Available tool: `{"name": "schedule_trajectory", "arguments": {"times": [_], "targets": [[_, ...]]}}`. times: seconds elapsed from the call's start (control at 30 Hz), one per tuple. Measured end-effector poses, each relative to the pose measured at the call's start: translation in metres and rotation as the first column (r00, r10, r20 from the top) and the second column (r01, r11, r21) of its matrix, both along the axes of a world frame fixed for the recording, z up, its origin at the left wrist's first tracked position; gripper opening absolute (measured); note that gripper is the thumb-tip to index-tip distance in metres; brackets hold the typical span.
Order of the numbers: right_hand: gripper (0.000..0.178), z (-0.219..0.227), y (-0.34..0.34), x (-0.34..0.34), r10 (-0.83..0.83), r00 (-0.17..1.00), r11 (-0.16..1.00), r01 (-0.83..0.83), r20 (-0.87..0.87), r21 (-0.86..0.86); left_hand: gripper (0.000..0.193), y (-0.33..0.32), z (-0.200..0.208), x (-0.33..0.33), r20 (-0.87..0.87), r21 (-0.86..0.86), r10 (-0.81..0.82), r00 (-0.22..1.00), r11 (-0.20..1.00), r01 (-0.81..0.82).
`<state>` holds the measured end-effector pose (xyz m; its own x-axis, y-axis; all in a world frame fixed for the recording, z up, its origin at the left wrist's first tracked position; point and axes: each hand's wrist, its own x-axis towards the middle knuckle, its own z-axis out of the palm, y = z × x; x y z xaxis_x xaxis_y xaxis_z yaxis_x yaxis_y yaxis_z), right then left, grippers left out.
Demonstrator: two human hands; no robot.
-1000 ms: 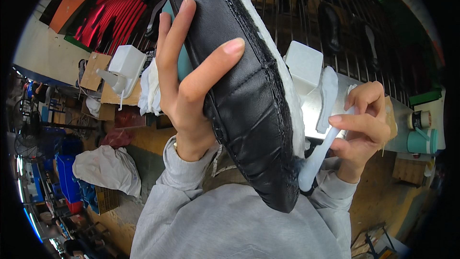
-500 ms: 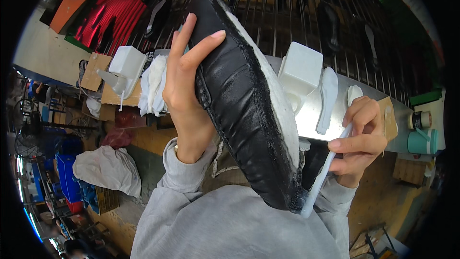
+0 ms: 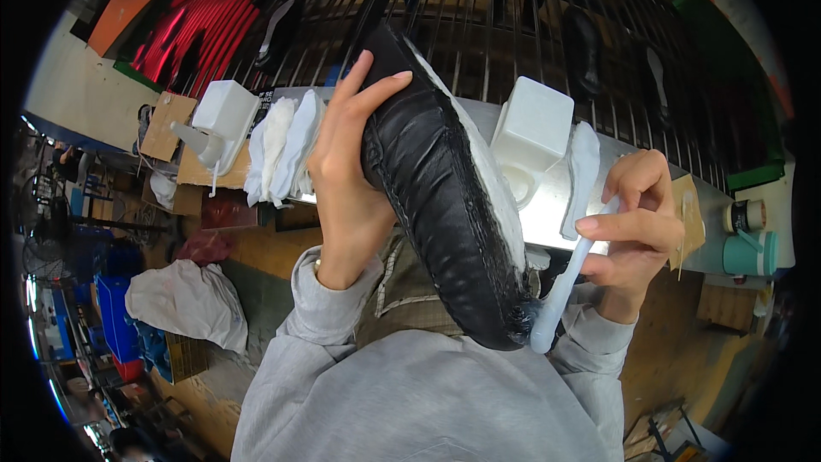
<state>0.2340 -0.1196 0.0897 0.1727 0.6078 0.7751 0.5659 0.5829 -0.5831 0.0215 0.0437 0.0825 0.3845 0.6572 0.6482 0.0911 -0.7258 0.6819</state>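
A black leather shoe upper (image 3: 428,205), stretched into shoe form with a white underside, is held tilted in front of my chest. My left hand (image 3: 342,171) grips its upper end, fingers over the top and the palm against its left side. Between the fingers and thumb of my right hand (image 3: 637,222) is a brush with a whitish handle (image 3: 564,295). Its dark bristles touch the lower end of the shoe, at the border of the black leather and white underside. What the shoe is stretched over is mostly hidden.
Behind the hands is a metal ledge with a white plastic container (image 3: 532,128) and a pale, sole-shaped piece (image 3: 583,175). Another white container (image 3: 224,115) and several pale pieces (image 3: 278,150) are at left. Beyond runs a rack of metal bars (image 3: 466,8). A teal jug (image 3: 753,253) stands right.
The shoe has shifted slightly right, with its upper end lower and its lower end raised. My right hand and the brush have moved up, with the bristles still at the shoe's lower end.
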Motion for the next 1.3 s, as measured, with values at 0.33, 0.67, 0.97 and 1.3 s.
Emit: {"name": "schedule_trajectory", "arguments": {"times": [0.33,0.67,0.97,1.3], "targets": [[0.050,0.014,0.030,-0.008,0.052,0.998,0.997,-0.053,0.035,0.054,0.071,-0.014,-0.017,-0.010,-0.006,-0.376,-0.330,0.944,0.875,0.304],[0.050,0.027,0.057,-0.010,0.154,0.983,0.981,-0.165,0.104,0.107,0.073,-0.040,-0.026,-0.020,0.460,-0.862,-0.492,0.739,-0.050,0.504],[0.050,0.032,0.058,0.000,0.201,0.958,0.972,-0.221,0.206,0.082,0.062,-0.054,-0.042,-0.024,0.673,-0.735,-0.437,0.596,-0.479,0.479],[0.042,0.026,0.052,-0.002,0.252,0.964,0.963,-0.242,0.079,-0.117,0.057,-0.057,-0.077,-0.031,0.568,-0.694,-0.678,0.467,-0.090,0.714]]}}
